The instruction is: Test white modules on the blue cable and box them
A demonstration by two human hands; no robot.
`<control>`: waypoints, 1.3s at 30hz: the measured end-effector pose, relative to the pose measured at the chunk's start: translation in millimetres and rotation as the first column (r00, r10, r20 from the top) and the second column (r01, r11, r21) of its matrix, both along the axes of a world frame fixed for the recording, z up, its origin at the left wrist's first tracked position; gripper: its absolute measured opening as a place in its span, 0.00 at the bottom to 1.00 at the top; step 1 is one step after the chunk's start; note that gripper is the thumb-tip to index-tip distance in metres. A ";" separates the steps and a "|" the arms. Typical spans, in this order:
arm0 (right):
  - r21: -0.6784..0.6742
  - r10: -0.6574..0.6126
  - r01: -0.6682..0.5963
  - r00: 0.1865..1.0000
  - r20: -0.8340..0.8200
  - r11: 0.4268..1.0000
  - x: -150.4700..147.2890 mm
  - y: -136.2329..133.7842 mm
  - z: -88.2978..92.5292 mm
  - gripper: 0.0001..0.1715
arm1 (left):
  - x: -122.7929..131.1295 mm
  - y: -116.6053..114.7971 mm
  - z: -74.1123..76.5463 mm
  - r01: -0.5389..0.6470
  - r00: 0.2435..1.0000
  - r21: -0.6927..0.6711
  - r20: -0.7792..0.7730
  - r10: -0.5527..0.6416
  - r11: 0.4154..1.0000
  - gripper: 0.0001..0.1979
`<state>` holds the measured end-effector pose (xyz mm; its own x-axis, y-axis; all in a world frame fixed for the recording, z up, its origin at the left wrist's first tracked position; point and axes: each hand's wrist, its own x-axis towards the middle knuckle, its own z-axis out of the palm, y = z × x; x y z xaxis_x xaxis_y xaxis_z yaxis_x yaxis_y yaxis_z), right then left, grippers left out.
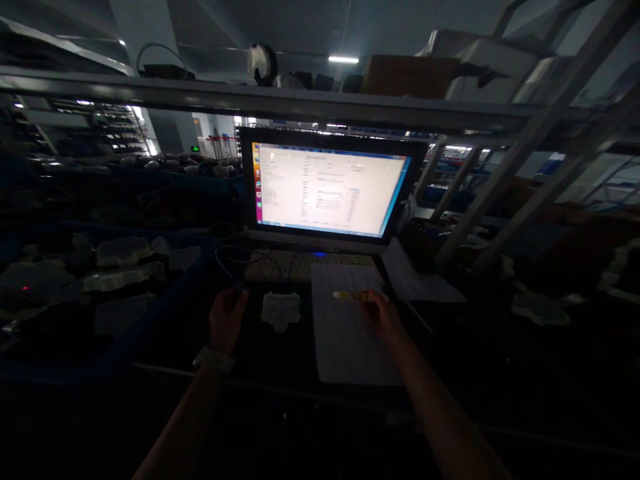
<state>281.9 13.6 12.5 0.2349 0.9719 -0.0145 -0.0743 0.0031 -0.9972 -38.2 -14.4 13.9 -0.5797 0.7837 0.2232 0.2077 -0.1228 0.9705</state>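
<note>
My right hand [381, 315] is closed around a yellow and white marker [346, 295], which points left above a white paper sheet [345, 347]. My left hand [227, 319], with a pale band on its wrist, is pinched on a thin blue cable [224, 265] near its end. The cable loops up and back from the fingers toward the keyboard; its tip is too dark to make out. Between my hands a small pale flat box [281, 311], with a rounded tab at its near edge, lies on the dark table, touched by neither hand.
A lit monitor [330, 190] stands behind a keyboard [280, 265], which the sheet partly overlaps. On the left a blue bin [150, 327] holds several pale cases. More papers [425, 283] lie to the right. A shelf [300, 100] with boxes crosses overhead, with slanted metal posts at right.
</note>
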 end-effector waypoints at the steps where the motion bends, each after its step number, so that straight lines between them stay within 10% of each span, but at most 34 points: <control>1: 0.005 0.008 -0.008 1.000 -0.024 1.000 -1.9 0.0 1.5 0.24 | -0.1 0.9 -1.0 0.000 1.000 -0.003 0.006 0.000 1.000 0.19; 12: -0.085 0.240 -0.237 0.970 0.024 0.968 -42.3 -20.3 7.2 0.24 | 1.6 -0.2 -1.3 0.025 1.000 0.040 0.016 -0.026 0.999 0.19; 21: 0.068 0.078 -0.118 0.903 0.423 0.991 -51.9 -27.9 -13.2 0.14 | 3.1 -2.0 0.6 0.039 0.998 0.069 0.043 -0.042 0.997 0.17; 39: 0.114 0.047 -0.124 0.854 0.519 0.986 -50.3 -25.4 -18.0 0.13 | 5.0 -2.5 1.9 0.051 0.993 0.083 0.098 -0.060 0.995 0.15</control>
